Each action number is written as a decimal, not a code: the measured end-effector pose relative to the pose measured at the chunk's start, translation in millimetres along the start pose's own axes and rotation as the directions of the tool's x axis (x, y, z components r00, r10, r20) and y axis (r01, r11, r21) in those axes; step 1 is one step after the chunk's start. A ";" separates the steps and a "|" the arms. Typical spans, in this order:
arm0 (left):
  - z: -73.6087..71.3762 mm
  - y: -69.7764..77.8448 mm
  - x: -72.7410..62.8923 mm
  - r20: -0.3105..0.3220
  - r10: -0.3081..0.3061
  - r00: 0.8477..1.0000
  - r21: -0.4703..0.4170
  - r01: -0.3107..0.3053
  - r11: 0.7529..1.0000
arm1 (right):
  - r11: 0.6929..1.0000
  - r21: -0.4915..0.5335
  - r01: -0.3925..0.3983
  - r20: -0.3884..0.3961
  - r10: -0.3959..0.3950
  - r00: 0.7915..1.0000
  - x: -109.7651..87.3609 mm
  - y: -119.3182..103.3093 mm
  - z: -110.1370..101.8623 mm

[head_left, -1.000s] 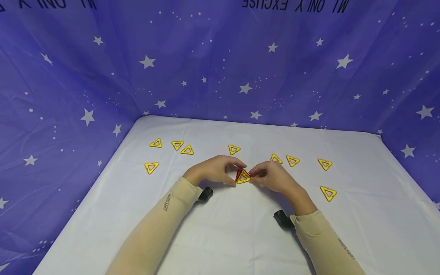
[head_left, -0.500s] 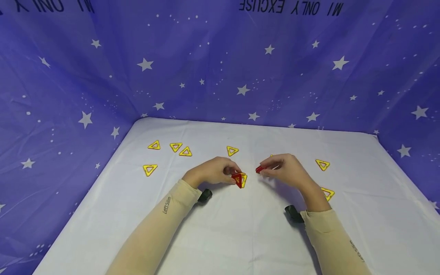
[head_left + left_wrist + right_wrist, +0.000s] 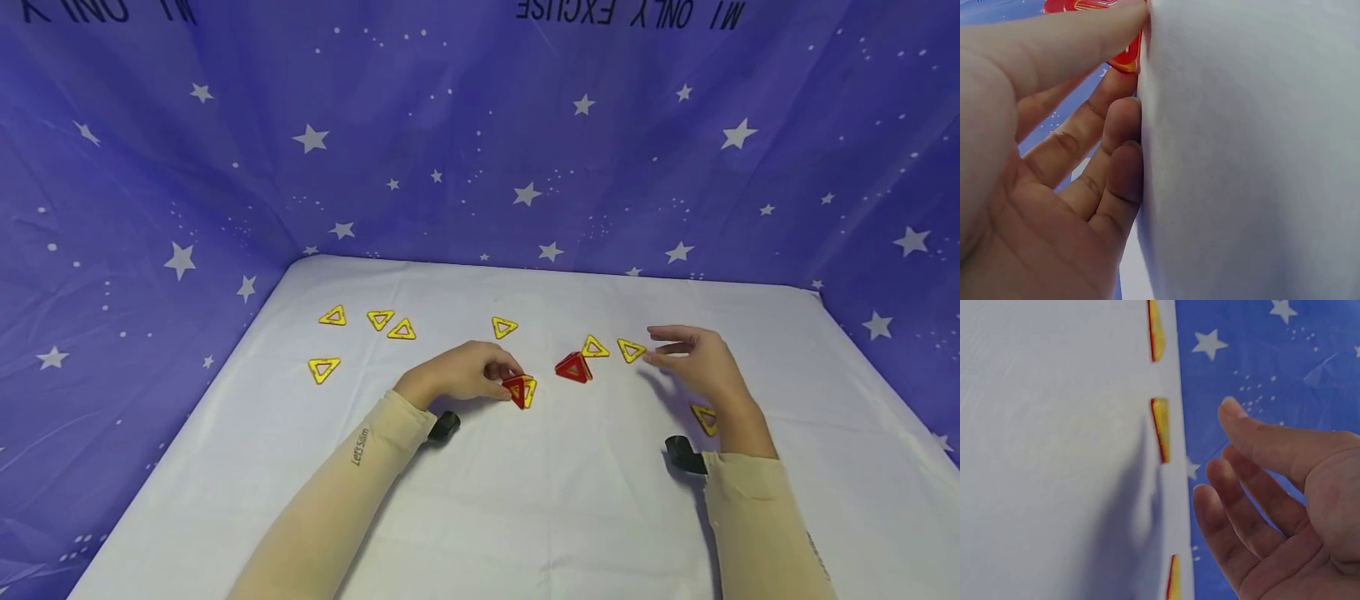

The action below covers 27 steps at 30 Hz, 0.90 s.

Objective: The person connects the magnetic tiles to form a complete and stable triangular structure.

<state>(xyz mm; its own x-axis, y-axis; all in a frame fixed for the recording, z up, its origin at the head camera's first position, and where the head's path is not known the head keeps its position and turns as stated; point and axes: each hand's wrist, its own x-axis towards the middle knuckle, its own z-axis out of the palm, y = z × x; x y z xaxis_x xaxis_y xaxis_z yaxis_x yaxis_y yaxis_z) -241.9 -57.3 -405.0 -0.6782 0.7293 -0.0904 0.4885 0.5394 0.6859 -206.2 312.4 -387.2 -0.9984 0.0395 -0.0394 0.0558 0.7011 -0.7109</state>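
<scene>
My left hand (image 3: 468,371) pinches a small standing shape of red and yellow triangle tiles (image 3: 517,390) near the table's middle. In the left wrist view, a red tile (image 3: 1125,59) shows behind the thumb. Just right of it a red triangle-tile pyramid (image 3: 573,367) stands free, close to a flat yellow triangle tile (image 3: 595,347). My right hand (image 3: 705,362) hovers with loose, parted fingers beside another yellow triangle tile (image 3: 632,350). The right wrist view shows nothing in that hand (image 3: 1272,506).
Several yellow triangle tiles lie flat at the left back, one (image 3: 324,370) nearest the left edge. Another tile (image 3: 504,327) lies behind the left hand. A tile (image 3: 703,419) is partly hidden by the right wrist. Starry blue cloth walls surround the white table (image 3: 480,517).
My right hand moved a red shape away from the left hand's piece, set it on the table and let go, then travelled right. The left hand kept its hold.
</scene>
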 end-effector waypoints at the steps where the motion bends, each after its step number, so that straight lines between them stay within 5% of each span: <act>1: -0.3 -0.4 -0.6 -0.001 0.000 1.000 0.002 0.000 1.000 | 1.000 0.003 -0.013 0.003 0.013 1.000 1.2 2.0 0.9; 10: -2.4 0.7 -0.4 -0.003 -0.003 1.000 0.004 0.003 1.000 | 0.989 -0.078 -0.126 0.012 0.127 0.992 12.0 15.0 15.4; 19: -1.1 0.6 1.5 -0.005 -0.004 1.000 0.016 0.004 1.000 | 0.979 -0.201 0.043 0.013 -0.042 0.999 14.8 13.9 24.8; 27: 1.3 -0.7 0.4 -0.003 -0.010 1.000 -0.013 0.010 1.000 | 0.975 -0.220 -0.019 -0.037 0.011 0.999 13.9 12.1 29.3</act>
<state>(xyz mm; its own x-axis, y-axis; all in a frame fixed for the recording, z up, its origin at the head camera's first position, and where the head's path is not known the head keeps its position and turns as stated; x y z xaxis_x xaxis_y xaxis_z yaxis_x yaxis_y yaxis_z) -241.8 -56.9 -406.4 -0.6846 0.7226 -0.0954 0.4746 0.5412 0.6941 -219.5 300.5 -416.9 -0.9971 0.0731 -0.0213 0.0730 0.8394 -0.5385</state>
